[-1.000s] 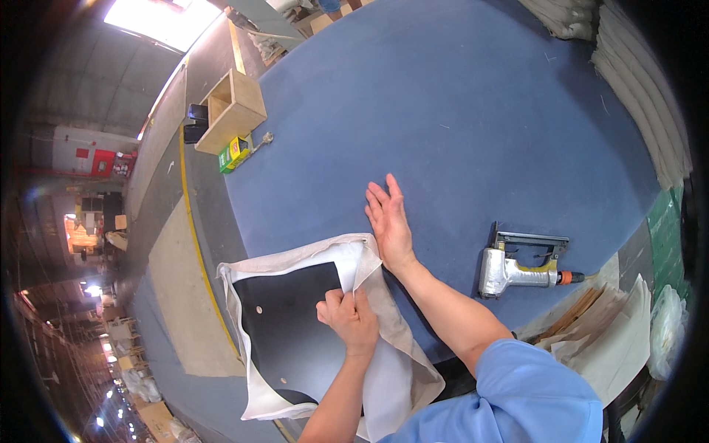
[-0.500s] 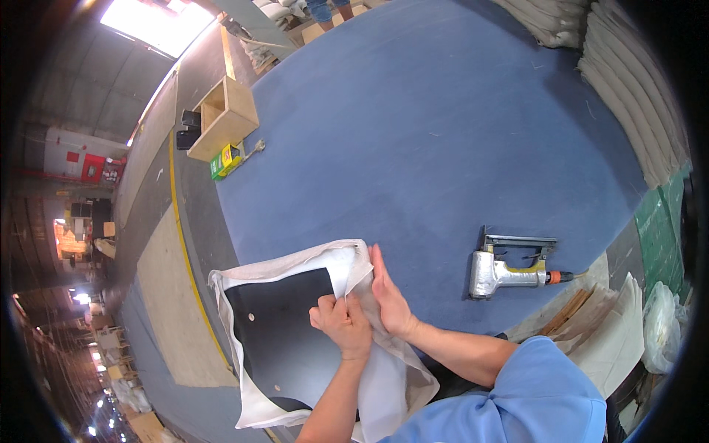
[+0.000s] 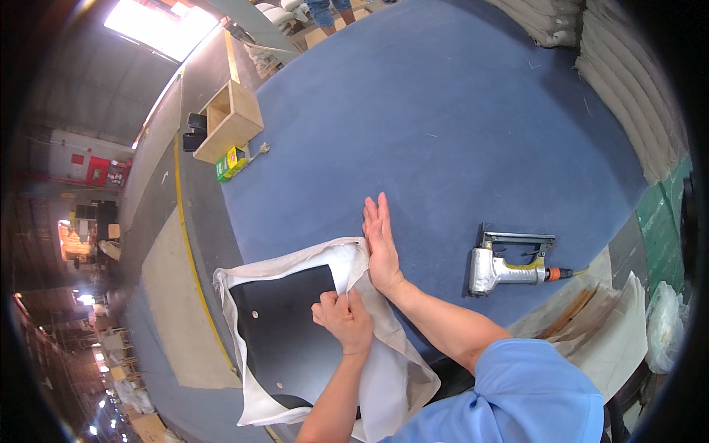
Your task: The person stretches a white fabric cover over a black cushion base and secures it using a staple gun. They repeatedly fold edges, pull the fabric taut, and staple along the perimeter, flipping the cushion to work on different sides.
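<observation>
A squarish panel with a black back [image 3: 284, 317] lies before me, wrapped at its edges in pale fabric [image 3: 299, 256] over white padding. The black board has small round holes. My left hand [image 3: 346, 321] is closed on the fabric's edge near the panel's far right corner. My right hand [image 3: 382, 255] lies along the outer side of that corner, its fingers stretched out past it. Loose fabric [image 3: 399, 369] hangs over the panel's near right side. Apart from both hands, a silver staple gun [image 3: 509, 266] lies on its side to the right.
The blue table [image 3: 443, 148] carries a wooden box [image 3: 235, 118] and a green-yellow carton [image 3: 231, 164] at the far left. Stacked grey fabric [image 3: 628, 88] lies at the far right. White sheets [image 3: 617, 340] and a clear plastic bag [image 3: 665, 325] are at the near right.
My right hand has slid away from me along the panel's corner, its fingers now reaching farther over the table. My left hand keeps its grip on the fabric.
</observation>
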`<state>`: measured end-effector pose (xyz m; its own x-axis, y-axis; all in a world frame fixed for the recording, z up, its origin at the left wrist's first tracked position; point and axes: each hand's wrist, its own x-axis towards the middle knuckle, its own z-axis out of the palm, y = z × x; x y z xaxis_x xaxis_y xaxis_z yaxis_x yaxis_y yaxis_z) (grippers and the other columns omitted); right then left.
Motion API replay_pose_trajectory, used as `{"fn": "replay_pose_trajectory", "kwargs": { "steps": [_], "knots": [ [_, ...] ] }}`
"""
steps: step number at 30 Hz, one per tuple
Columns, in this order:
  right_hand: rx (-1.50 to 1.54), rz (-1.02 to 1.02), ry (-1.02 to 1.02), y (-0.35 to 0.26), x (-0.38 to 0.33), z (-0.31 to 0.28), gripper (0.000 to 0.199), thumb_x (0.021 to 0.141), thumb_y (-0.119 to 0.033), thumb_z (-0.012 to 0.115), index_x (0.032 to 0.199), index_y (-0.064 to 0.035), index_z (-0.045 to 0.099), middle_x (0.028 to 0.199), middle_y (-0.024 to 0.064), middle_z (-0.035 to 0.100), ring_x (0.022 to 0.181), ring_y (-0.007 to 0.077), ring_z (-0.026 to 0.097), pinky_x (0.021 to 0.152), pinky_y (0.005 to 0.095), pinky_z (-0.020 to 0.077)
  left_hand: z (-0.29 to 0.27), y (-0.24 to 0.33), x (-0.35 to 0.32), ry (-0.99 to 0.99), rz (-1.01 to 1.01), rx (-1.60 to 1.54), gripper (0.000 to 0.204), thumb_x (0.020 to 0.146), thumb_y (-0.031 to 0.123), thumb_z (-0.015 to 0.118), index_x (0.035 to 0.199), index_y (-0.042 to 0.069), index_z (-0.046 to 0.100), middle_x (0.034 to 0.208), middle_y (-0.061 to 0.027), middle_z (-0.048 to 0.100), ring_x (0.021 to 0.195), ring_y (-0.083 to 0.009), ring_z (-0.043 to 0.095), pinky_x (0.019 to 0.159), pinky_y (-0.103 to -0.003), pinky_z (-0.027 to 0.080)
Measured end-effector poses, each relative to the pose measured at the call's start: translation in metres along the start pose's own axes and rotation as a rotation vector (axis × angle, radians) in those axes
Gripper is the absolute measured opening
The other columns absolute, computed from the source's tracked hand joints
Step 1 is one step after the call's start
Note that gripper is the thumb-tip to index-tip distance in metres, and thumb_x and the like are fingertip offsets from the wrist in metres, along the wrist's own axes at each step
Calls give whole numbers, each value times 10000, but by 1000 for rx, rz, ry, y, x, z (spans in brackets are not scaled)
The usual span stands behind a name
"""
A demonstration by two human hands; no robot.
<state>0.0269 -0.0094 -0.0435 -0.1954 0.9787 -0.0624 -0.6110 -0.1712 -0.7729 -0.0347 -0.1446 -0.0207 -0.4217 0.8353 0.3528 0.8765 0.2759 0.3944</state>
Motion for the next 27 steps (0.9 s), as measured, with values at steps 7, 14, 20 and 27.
{"fn": "replay_pose_trajectory", "kwargs": {
  "steps": [7,14,20,27],
  "knots": [
    [176,122,19,-3,-56,-7,802,1167,-475,352,1720,-78,-72,1784,237,53,1662,362,67,1339,449,87,-5,-3,-2,-94,-49,-15,300,1026,200,635,756,74,675,932,-53,555,942,-259,434,853,-431,320],
    [270,108,78,-7,-35,-22,932,1103,-634,425,1726,-96,-14,1742,210,218,1629,350,216,1325,471,157,-12,5,4,-205,-82,44,218,1014,151,600,834,71,694,921,-77,530,940,-267,428,861,-428,320],
    [296,1,167,9,30,-27,957,1077,-700,418,1727,-108,41,1713,201,295,1604,339,293,1304,470,206,-15,0,0,-283,-116,39,226,1013,144,584,814,54,644,916,-85,504,944,-273,414,874,-435,320],
    [347,40,163,25,16,-10,1012,1054,-728,442,1729,-117,0,1739,172,233,1632,306,207,1316,462,136,-11,4,5,-243,-155,7,291,1012,176,592,761,31,605,930,-100,524,940,-279,421,862,-444,322]
  ]
}}
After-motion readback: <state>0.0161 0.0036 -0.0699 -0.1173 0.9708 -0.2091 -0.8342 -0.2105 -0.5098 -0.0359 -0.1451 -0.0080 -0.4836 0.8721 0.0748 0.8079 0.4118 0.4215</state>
